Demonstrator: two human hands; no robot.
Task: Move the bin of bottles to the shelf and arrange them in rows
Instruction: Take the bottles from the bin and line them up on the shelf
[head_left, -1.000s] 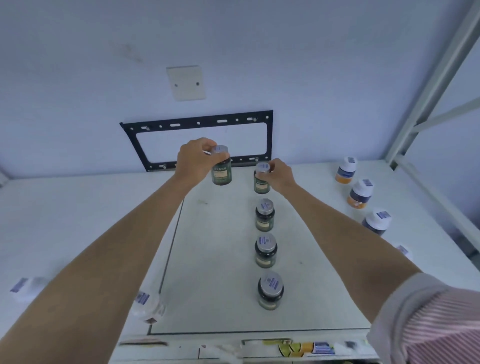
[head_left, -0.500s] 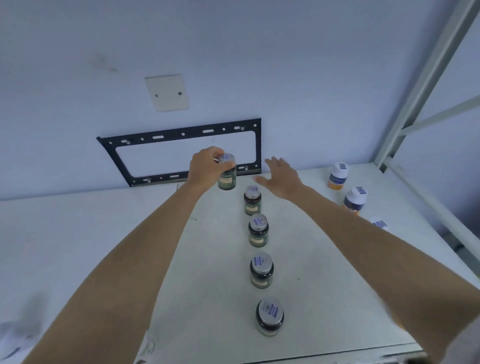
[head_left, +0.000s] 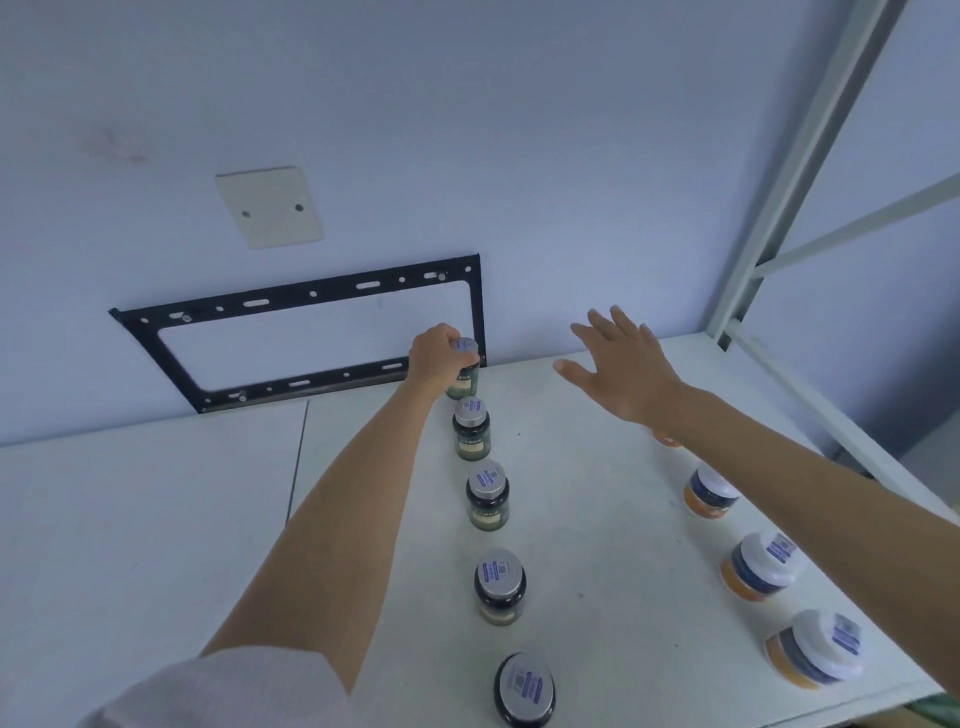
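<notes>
A row of dark green bottles with silver caps runs up the middle of the white shelf (head_left: 156, 519). My left hand (head_left: 434, 356) grips the farthest green bottle (head_left: 464, 376) at the back of that row, close to the wall. Behind it in the row stand a second bottle (head_left: 471, 428), a third (head_left: 487, 493) and more toward the front edge. My right hand (head_left: 621, 364) hovers open above the shelf to the right, fingers spread, holding nothing.
A row of white-capped orange and navy bottles (head_left: 709, 491) stands along the right side. A black metal bracket (head_left: 291, 338) is fixed to the wall behind. The shelf's grey upright post (head_left: 769, 208) rises at the right.
My left hand carried its green bottle right and down to the far end of the row. My right hand let go of its bottle and lifted away to the right, open.
</notes>
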